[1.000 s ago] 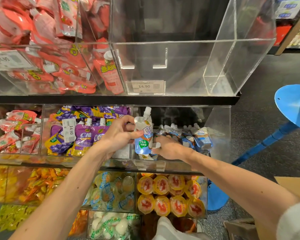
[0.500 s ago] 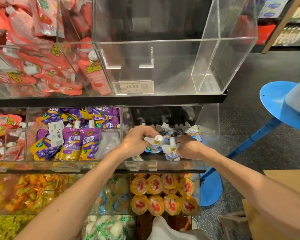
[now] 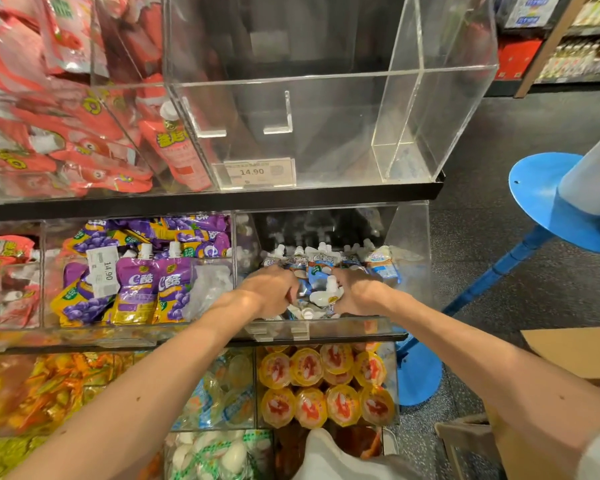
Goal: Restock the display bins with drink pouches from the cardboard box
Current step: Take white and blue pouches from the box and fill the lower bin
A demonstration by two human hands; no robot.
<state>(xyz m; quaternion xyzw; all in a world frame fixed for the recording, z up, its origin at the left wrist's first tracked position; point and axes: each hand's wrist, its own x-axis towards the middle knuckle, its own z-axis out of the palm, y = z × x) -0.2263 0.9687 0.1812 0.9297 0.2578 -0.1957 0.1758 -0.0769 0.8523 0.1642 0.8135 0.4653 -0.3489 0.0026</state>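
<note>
**A:** Fingers first?

**B:** Curled on both sides, with the tips hidden behind the knuckles. Left hand and right hand knuckles-up, clamped on a bunch of blue-white pouches squeezed between them.

**A:** Where, exactly?

**B:** Low at the front of the clear bin, just behind its lip. More of the same standing in a row at 12 o'clock of the knuckles, caps up.

**A:** How to finish this well?

**B:** Probably best to stand the bunch upright, caps toward 12, labels facing 6, matching that back row. Press down and back before loosening, to stop any slumping or sliding. Loosen one side first and steady with the other. Grip bodies rather than caps.

**A:** And further out?

**B:** Purple pouches at 9 o'clock, behind a divider, so mind against spilling across. Box at 4 o'clock, near the right forearm, contents out of sight. Seemingly plenty of room above the pouches, so likely worth more trips.
</note>
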